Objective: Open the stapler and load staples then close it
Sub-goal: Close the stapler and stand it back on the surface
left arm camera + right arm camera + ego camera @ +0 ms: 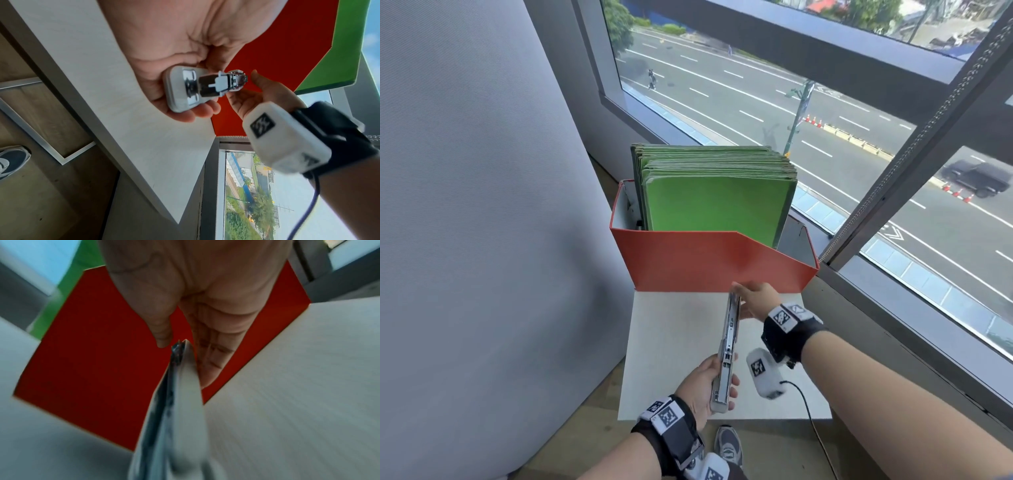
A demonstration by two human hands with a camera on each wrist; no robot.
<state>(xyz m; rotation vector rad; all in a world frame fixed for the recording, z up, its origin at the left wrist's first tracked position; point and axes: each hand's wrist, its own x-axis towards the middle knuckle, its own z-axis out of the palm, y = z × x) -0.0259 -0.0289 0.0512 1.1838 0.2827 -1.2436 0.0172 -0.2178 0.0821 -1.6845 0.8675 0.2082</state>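
- Stapler (726, 353), white and silver, is held in the air above a small white table (671, 342), swung fully open into one long line running away from the person.
- Left hand (702, 383) grips the near end of the stapler, fingers curled beneath it and thumb along its side; the left wrist view shows the white base (180, 91) cradled in the palm with the metal staple channel (224, 82) pointing away.
- Right hand (755, 299) holds the far end, the cover, with fingers laid nearly straight along one side and the thumb (162, 327) near the tip on the other; the right wrist view is blurred, so the firmness of the hold cannot be told.
- Both forearms reach forward, each wearing a black wrist strap (789, 330) with square black-and-white coded markers; no readable words appear on them.
- Behind the table stands a red box (709, 260) holding upright green folders (717, 198).
- Beyond, a large window (825, 113) looks down on a road.
- No brand name can be read on the stapler.
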